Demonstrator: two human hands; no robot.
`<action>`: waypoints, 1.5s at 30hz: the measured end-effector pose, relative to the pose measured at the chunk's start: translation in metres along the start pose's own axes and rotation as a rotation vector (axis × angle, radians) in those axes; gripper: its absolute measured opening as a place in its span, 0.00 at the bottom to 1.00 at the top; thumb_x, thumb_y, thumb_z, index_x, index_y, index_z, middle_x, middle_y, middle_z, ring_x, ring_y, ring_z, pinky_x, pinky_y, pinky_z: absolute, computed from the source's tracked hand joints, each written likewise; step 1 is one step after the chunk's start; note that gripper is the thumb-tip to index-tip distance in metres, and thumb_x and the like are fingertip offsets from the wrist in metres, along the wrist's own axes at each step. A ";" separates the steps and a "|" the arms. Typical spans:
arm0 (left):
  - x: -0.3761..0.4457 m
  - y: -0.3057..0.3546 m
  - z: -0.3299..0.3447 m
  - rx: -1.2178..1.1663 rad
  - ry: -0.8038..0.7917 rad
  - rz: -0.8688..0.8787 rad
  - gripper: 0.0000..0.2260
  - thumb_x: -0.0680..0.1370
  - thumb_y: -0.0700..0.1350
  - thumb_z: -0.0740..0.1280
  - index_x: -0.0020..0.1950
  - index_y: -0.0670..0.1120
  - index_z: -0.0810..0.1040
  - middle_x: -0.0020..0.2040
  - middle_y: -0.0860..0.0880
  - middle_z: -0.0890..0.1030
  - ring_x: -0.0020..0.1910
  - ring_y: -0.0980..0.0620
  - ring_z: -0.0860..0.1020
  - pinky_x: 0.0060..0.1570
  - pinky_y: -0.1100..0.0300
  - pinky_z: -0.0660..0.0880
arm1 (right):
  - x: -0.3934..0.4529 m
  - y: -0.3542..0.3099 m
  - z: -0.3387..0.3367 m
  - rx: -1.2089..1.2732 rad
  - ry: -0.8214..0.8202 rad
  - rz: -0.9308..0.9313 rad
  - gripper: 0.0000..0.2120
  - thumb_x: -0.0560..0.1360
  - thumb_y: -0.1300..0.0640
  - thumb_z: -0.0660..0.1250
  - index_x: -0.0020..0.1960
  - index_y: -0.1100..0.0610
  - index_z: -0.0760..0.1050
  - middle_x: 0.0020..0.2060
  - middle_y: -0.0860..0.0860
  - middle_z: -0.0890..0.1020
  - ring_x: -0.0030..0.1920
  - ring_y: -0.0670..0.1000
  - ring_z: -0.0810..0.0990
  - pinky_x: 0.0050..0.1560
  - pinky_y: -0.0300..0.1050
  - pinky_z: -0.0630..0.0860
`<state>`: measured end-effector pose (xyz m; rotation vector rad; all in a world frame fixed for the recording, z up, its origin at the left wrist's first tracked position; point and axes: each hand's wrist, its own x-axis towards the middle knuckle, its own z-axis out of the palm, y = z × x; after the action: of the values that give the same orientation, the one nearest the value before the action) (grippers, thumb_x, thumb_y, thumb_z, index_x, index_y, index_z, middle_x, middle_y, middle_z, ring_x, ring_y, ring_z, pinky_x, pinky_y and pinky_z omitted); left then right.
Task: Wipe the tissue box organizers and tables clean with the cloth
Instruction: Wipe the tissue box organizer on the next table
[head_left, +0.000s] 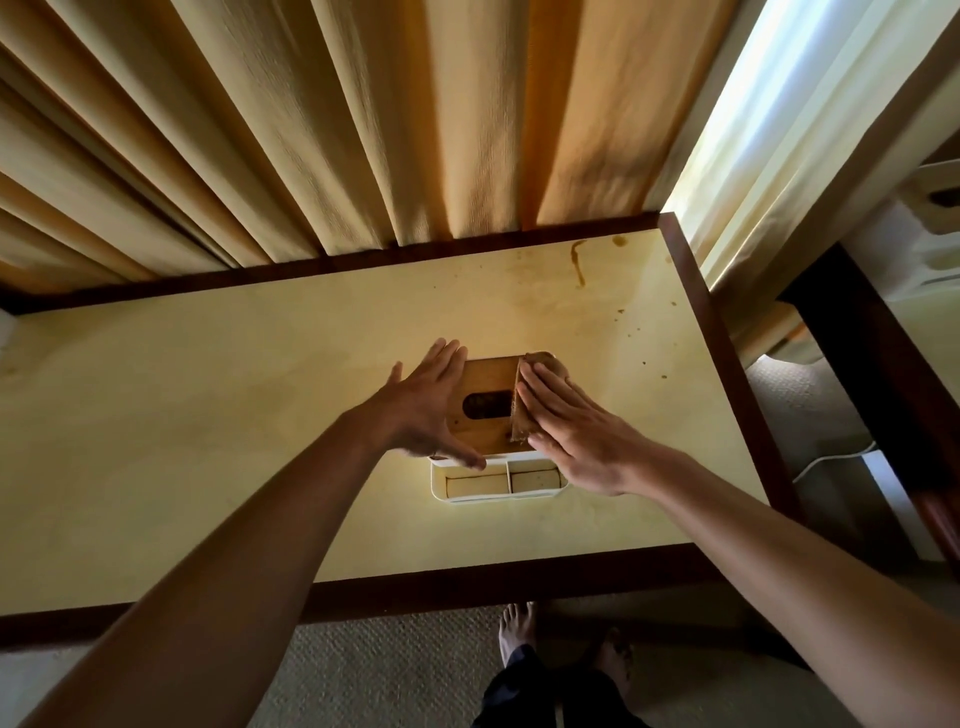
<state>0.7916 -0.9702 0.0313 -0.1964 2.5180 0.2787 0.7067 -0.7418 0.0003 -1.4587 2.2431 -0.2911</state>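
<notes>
At frame centre I see the tissue box organizer (493, 447) on the smooth cream table (208, 415): wooden lid, oval slot, white plastic compartments. My right hand (576, 436), fingers flat, presses the coarse brown cloth (524, 405) onto the lid, hiding most of it. My left hand (426, 410), fingers straight, braces the box's left side.

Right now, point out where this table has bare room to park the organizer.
Widest bare stretch: the table left of the organizer, out to the left edge. A narrower strip lies along the near edge. Stains mark the far right corner. Both hands crowd the lid.
</notes>
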 end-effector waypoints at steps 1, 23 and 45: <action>0.000 0.000 0.000 -0.002 0.002 0.004 0.64 0.64 0.73 0.71 0.79 0.48 0.31 0.79 0.52 0.29 0.76 0.54 0.29 0.77 0.41 0.38 | -0.006 -0.001 0.001 0.024 -0.017 -0.016 0.33 0.79 0.41 0.41 0.77 0.54 0.35 0.77 0.50 0.33 0.75 0.44 0.29 0.78 0.45 0.37; 0.005 -0.003 0.004 -0.012 0.024 -0.011 0.65 0.61 0.74 0.72 0.80 0.50 0.34 0.80 0.51 0.33 0.79 0.47 0.35 0.78 0.44 0.47 | 0.022 0.016 -0.022 -0.045 -0.028 -0.037 0.36 0.82 0.43 0.52 0.78 0.54 0.34 0.76 0.49 0.33 0.75 0.46 0.30 0.74 0.43 0.32; 0.007 -0.006 0.005 0.001 0.012 -0.011 0.66 0.59 0.77 0.70 0.80 0.50 0.33 0.80 0.51 0.32 0.79 0.47 0.34 0.78 0.42 0.52 | 0.005 0.015 -0.012 -0.018 -0.068 -0.070 0.32 0.83 0.43 0.48 0.78 0.51 0.34 0.76 0.46 0.31 0.74 0.42 0.28 0.74 0.43 0.30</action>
<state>0.7896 -0.9752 0.0222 -0.2123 2.5278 0.2723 0.6866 -0.7409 0.0036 -1.5349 2.1498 -0.2406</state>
